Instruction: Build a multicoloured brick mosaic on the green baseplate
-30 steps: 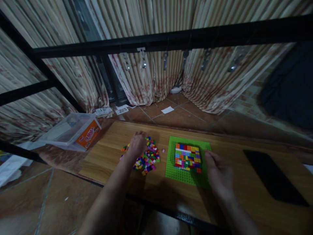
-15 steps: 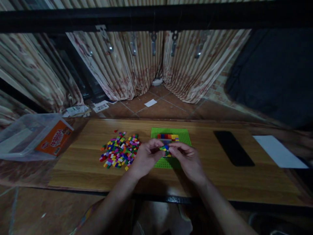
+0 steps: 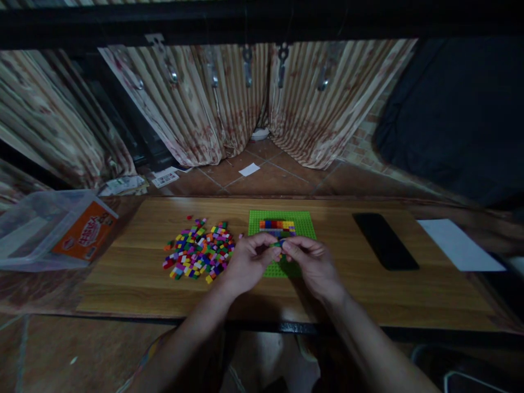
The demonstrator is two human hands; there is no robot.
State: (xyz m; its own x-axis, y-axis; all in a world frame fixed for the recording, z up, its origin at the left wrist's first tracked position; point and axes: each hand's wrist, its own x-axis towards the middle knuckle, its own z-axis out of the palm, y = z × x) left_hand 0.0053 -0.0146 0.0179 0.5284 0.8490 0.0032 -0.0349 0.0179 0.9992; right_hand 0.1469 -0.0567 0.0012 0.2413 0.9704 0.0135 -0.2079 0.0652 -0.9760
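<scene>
Over the green baseplate (image 3: 303, 219), my left hand (image 3: 247, 263) and my right hand (image 3: 314, 266) meet fingertip to fingertip. Both are closed on small building bricks (image 3: 280, 244), blue and green where they show; the fingers cover most of them. Behind my fingers, rows of colourful bricks (image 3: 277, 224) sit on the plate, with red, orange, yellow and blue among them. To the left of my left hand lies a loose pile of mixed bricks (image 3: 200, 252).
A clear plastic tub (image 3: 36, 218) with an orange label stands left of the wooden table (image 3: 135, 284). On the right lie a black phone-shaped slab (image 3: 385, 241) and a white sheet (image 3: 456, 244). Striped curtains (image 3: 229, 109) hang beyond the tiled floor.
The bricks between my fingertips have been turned, so less yellow shows. My hands stay close together over the baseplate. The whole view has shifted slightly.
</scene>
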